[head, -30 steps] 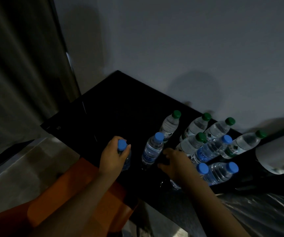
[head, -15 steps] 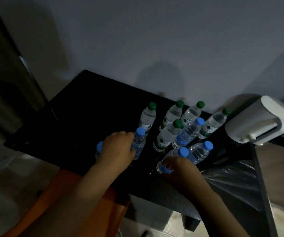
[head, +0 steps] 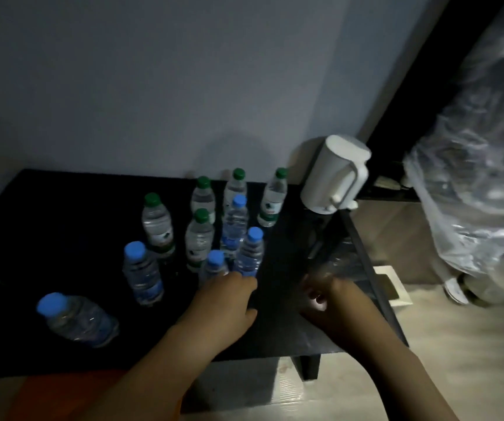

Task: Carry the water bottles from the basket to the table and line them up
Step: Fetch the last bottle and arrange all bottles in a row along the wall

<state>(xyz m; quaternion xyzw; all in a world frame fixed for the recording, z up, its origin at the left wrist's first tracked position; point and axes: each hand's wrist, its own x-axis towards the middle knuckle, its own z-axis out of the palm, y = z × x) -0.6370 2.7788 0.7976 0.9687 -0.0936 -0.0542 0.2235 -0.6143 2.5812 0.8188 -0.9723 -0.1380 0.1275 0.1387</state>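
Observation:
Several water bottles stand on the black table [head: 62,226]. Green-capped bottles [head: 202,196] form the back of the cluster and blue-capped bottles [head: 249,253] the front. Two more blue-capped bottles stand apart to the left, one [head: 143,278] close by and one [head: 77,320] near the front edge. My left hand [head: 226,302] lies palm down, fingertips against the lower part of the nearest blue-capped bottle [head: 214,264], thumb free. My right hand [head: 335,305] hovers at the table's right edge, blurred and holding nothing. The orange basket [head: 62,396] shows at the bottom left, under my left arm.
A white jug [head: 332,180] stands at the table's right end. Clear plastic sheeting [head: 472,192] hangs on the right beside a dark frame. A white box [head: 393,287] lies on the pale floor. A grey wall backs the table.
The view swung right. My left hand left the lone blue-capped bottle and moved to the cluster's front. My right hand let go of its bottle and slid to the table's right edge.

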